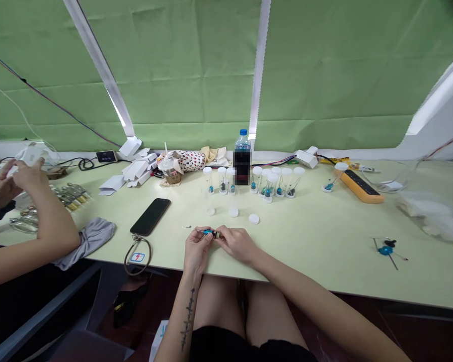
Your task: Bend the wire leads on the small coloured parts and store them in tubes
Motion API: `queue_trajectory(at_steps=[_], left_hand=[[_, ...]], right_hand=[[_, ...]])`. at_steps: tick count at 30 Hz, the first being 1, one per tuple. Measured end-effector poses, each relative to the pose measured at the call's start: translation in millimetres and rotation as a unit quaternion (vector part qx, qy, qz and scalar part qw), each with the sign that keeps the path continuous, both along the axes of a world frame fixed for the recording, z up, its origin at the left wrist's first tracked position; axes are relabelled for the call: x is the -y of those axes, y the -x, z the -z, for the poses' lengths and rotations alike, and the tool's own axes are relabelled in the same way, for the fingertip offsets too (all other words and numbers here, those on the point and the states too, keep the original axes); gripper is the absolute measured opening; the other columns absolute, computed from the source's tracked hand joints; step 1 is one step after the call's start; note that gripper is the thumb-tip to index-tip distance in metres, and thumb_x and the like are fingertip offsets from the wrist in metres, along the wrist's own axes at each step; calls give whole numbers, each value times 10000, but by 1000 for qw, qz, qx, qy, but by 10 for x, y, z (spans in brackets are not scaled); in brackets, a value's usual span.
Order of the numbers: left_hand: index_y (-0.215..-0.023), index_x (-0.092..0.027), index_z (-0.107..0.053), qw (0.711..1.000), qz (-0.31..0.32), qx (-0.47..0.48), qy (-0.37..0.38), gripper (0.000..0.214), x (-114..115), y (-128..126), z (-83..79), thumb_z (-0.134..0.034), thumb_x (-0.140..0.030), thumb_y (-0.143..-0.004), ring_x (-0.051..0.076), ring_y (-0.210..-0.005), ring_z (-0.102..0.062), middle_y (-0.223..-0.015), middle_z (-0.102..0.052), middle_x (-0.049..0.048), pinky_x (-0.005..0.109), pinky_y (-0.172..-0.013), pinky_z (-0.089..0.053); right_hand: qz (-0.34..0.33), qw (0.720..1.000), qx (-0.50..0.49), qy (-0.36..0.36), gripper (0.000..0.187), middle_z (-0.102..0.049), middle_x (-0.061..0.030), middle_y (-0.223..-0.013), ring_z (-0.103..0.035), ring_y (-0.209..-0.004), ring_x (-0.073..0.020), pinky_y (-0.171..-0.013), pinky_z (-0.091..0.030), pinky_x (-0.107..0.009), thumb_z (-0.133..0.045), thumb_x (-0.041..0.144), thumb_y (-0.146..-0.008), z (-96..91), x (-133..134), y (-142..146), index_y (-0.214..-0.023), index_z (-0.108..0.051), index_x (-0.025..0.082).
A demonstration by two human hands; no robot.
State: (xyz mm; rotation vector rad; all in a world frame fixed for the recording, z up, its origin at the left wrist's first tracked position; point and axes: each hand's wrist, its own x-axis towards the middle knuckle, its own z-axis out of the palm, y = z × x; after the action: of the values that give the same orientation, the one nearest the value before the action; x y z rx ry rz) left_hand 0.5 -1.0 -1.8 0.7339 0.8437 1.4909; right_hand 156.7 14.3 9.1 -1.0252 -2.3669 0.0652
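My left hand [197,250] and my right hand [237,244] meet just behind the front edge of the pale green table [309,256]. Between their fingertips they pinch a small blue part with a gold end [211,233], partly hidden by my fingers. A thin metal pin [189,227] lies on the table just left of my left hand. Farther back stands a row of clear plastic tubes [272,187] with white caps, holding small blue and dark parts. Loose white caps [253,218] rest nearest my right hand.
A black smartphone [150,216] lies left of my hands, and a lanyard [138,256] hangs over the table edge. A co-worker's hands [24,178] work at the left. An orange power strip [358,186], a water bottle [242,146] and blue-handled tools [385,250] lie farther off.
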Motion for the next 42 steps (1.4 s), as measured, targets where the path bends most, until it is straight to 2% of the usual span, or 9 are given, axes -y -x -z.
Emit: queue_trajectory(at_steps=[13, 19, 22, 26, 42], left_hand=[[-833, -152, -649, 1000, 0, -3, 0, 239, 2, 6, 6, -771, -179, -629, 94, -753, -597, -812, -653, 27, 195, -704, -469], [-816, -152, -648, 1000, -12, -1, 3, 268, 7, -3, -7, -791, -189, -593, 111, -744, -611, -817, -659, 31, 219, -687, -480], [-810, -149, -650, 1000, -16, -1, 9, 272, 6, -9, -14, -796, -191, -585, 108, -718, -611, -782, -654, 25, 219, -677, -482], [-799, -149, -652, 1000, -9, 2, 4, 265, 0, -10, -20, -800, -180, -581, 101, -719, -610, -790, -660, 25, 211, -688, -480], [-793, -152, -644, 1000, -11, -4, 3, 259, 7, -8, -21, -796, -185, -586, 102, -753, -607, -815, -649, 26, 198, -691, -484]], right_hand=[[6, 1000, 11, -2, 248, -681, -56, -790, -645, -723, -152, -601, -388, -223, -392, 367, -947, -16, -9, 5, -988, -527, 163], [-4, 1000, -4, 0, 282, -687, -61, -823, -652, -757, -158, -622, -406, -226, -411, 387, -936, -26, 3, 0, -1083, -501, 164], [-1, 1000, -2, 2, 256, -685, -42, -783, -649, -710, -155, -599, -394, -222, -448, 333, -923, -5, 1, -2, -1112, -467, 161], [3, 1000, 9, -12, 157, -679, -33, -762, -643, -670, -149, -577, -378, -220, -446, 243, -919, 33, -15, 0, -1053, -474, 166], [4, 1000, 11, -23, 232, -683, -48, -756, -644, -675, -147, -592, -391, -224, -418, 344, -940, 23, -16, 0, -1026, -522, 156]])
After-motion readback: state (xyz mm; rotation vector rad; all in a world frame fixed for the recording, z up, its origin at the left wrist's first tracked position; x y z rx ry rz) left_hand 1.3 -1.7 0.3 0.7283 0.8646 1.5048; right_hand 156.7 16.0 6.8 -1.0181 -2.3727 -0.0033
